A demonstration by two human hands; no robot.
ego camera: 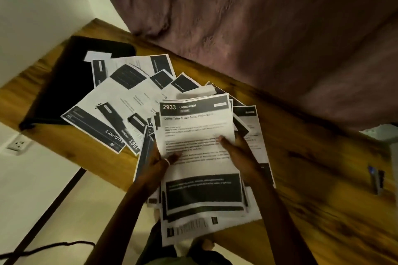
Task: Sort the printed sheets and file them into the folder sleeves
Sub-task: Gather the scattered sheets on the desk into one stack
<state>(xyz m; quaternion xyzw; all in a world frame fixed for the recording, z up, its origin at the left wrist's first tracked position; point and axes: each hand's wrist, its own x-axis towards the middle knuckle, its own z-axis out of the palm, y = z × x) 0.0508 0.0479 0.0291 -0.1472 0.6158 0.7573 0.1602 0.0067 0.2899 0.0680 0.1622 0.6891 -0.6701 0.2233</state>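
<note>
- Left hand (158, 161) has its grip clamped on the held stack (200, 157) at the left edge, thumb over the top sheet.
- Right hand (239, 153) is clamped on the right edge, likely to square the pile and read its heading, "2933".
- Loose sheets (120, 101) fan across the wooden surface (301, 157), probably laid out for sorting.
- The black folder (64, 84) lies shut beneath them, far left.

Matt paper sheets (197, 150), glossy wood table (301, 178)
</note>
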